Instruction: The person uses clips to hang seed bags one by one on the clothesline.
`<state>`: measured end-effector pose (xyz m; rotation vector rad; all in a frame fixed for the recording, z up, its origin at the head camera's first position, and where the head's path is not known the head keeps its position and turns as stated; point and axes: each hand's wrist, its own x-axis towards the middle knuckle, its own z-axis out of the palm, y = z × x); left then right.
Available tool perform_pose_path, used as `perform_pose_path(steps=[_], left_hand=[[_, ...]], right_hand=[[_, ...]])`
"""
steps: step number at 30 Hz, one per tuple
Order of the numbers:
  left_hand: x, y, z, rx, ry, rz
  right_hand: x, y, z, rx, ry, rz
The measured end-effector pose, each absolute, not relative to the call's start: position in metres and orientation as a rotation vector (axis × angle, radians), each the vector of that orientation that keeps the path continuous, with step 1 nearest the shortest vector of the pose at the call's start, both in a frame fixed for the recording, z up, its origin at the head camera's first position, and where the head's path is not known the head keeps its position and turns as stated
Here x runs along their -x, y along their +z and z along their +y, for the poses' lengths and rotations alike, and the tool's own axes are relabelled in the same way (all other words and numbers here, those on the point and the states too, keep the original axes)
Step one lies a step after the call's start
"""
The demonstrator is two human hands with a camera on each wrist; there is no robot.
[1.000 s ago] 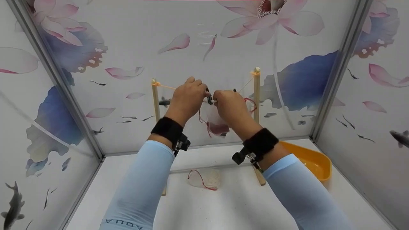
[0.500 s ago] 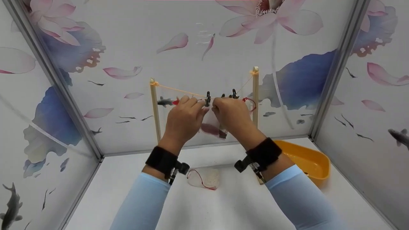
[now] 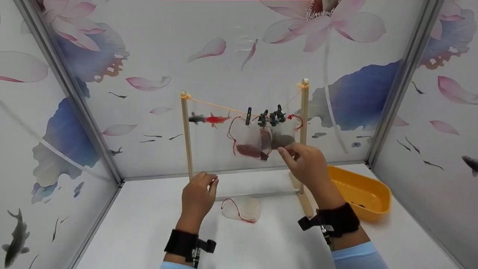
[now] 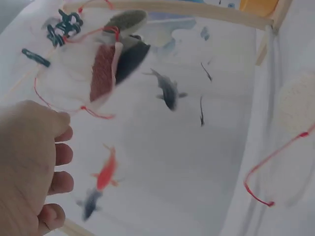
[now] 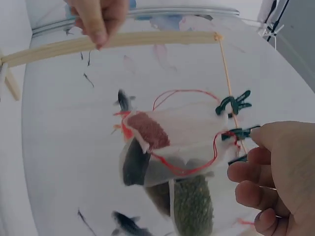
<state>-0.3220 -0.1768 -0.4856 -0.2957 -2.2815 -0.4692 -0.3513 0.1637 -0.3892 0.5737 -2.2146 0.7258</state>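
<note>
Sheer drawstring pouches with red cords hang from an orange string (image 3: 213, 103), held by several dark green clips (image 3: 262, 117). One pouch (image 3: 249, 150) has reddish-brown filling, another (image 3: 282, 141) greenish filling; a dark filling shows between them in the right wrist view. My right hand (image 3: 307, 161) hovers by the greenish pouch, fingers loosely bent and holding nothing; whether it touches is unclear. Lower, beside the left post, my left hand (image 3: 199, 193) has loosely bent fingers with nothing in them. A third pouch (image 3: 241, 210) with pale filling lies on the table.
Two wooden posts, left (image 3: 185, 134) and right (image 3: 304, 130), carry the string, and a pale bar (image 3: 261, 195) runs low between them. A yellow bin (image 3: 373, 186) with small dark items stands at right. Printed panels enclose the white table (image 3: 254, 246).
Both hands have come away from the string and clips. The left dropped down and left, the right moved down and right. The clipped pouches now hang in plain sight.
</note>
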Motion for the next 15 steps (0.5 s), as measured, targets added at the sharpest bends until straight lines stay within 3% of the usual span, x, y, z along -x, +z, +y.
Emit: perform_pose_path(steps=[7, 15], left_hand=[[0.314, -0.538, -0.209, -0.036, -0.585, -2.641], [0.310, -0.558, -0.227, -0.110, -0.638, -2.738]], right_hand=[[0.379, -0.422, 0.235, -0.296, 0.812, -2.517], [0.414, -0.450, 0.311, -0.106, 0.763, -2.880]])
